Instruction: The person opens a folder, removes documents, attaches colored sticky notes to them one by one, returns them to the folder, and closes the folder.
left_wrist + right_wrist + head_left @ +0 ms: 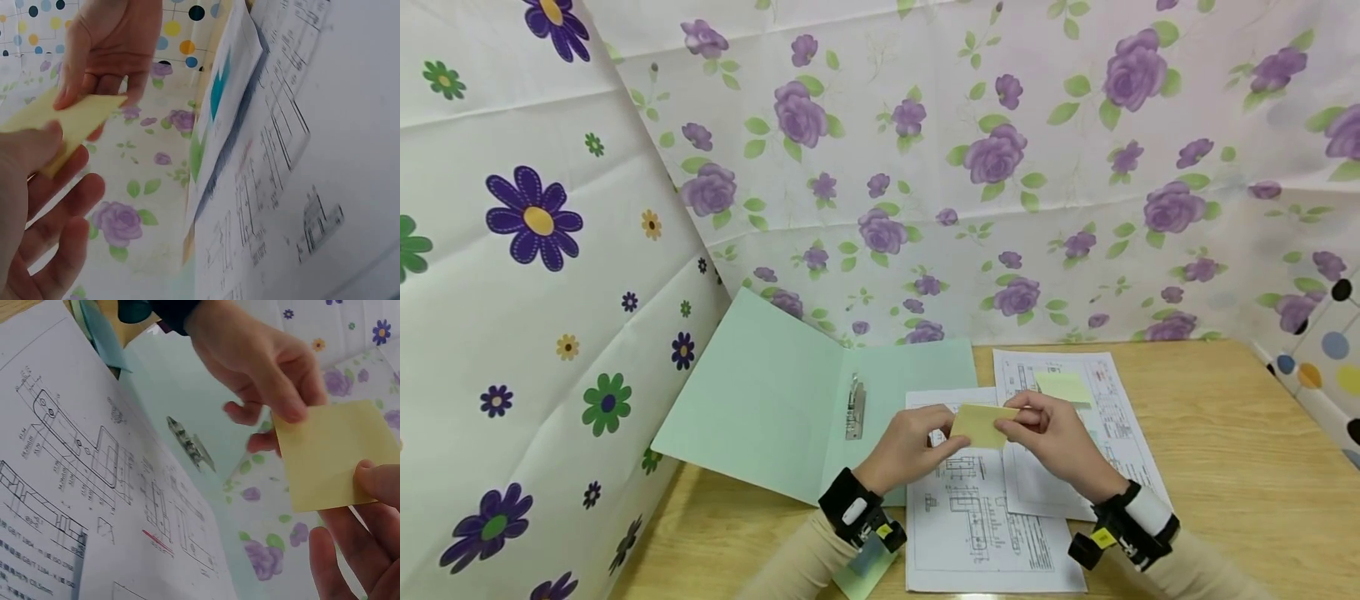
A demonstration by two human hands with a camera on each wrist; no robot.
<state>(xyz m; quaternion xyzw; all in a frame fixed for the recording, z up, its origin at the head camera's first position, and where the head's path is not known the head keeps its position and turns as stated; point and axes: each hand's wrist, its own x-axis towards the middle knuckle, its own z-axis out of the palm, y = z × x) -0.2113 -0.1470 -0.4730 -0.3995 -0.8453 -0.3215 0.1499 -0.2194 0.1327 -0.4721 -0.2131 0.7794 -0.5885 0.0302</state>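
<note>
A yellow sticky note [981, 425] is held up over the papers, one hand at each side of it. My left hand [912, 446] pinches its left edge between thumb and fingers. On the other side my right hand [1056, 437] pinches it, thumb on the near face. In the right wrist view the sticky note [337, 453] shows a blank square face. Below the hands lie a printed drawing sheet [955, 550] and, overlapping it to the right, a second drawing sheet [1086, 367] bearing another yellow note [1066, 387].
An open pale green folder [760, 392] with a metal clip [855, 408] stands at the left, its cover raised. Yellow and blue notes [868, 567] lie by the left wrist at the front. Flowered cloth [880, 167] hangs behind the wooden table [1240, 467].
</note>
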